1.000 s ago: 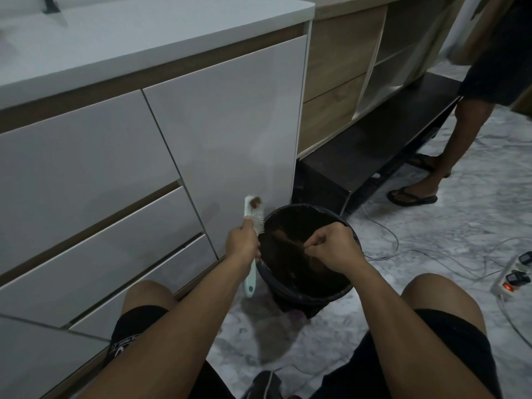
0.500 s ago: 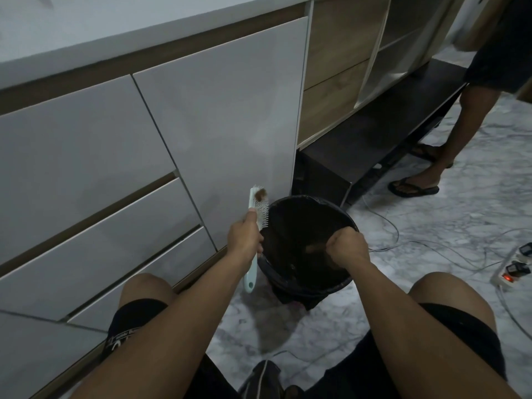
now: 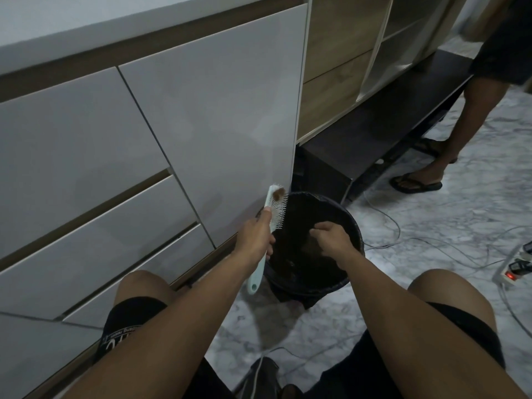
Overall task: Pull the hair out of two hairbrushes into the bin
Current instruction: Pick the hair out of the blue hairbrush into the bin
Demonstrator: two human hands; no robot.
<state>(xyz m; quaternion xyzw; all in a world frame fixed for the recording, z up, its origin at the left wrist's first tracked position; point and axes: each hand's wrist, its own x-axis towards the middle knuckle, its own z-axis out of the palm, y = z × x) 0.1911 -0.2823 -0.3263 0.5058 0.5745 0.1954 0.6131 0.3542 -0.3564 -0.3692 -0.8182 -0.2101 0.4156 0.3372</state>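
A pale green hairbrush (image 3: 257, 272) stands upright at the left rim of the black bin (image 3: 353, 227), its bristles facing the bin. My left hand (image 3: 256, 234) grips it around the neck. A small brown tuft of hair (image 3: 278, 194) clings to the brush's top end. My right hand (image 3: 331, 240) hovers over the bin's mouth, fingers loose and pointing down. A brown clump of hair (image 3: 312, 245) shows just under it inside the bin. Only one brush is in sight.
White cabinet drawers (image 3: 144, 168) rise close on the left. A dark low bench (image 3: 374, 133) runs behind the bin. Another person's leg (image 3: 431, 156) in flip-flops stands at the right. A power strip (image 3: 515, 272) and cables lie on the marble floor. My knees flank the bin.
My right hand carried a strand of hair from the brush down into the bin, then loosened its fist. The left hand and brush stayed by the rim. The camera tilted down slightly.
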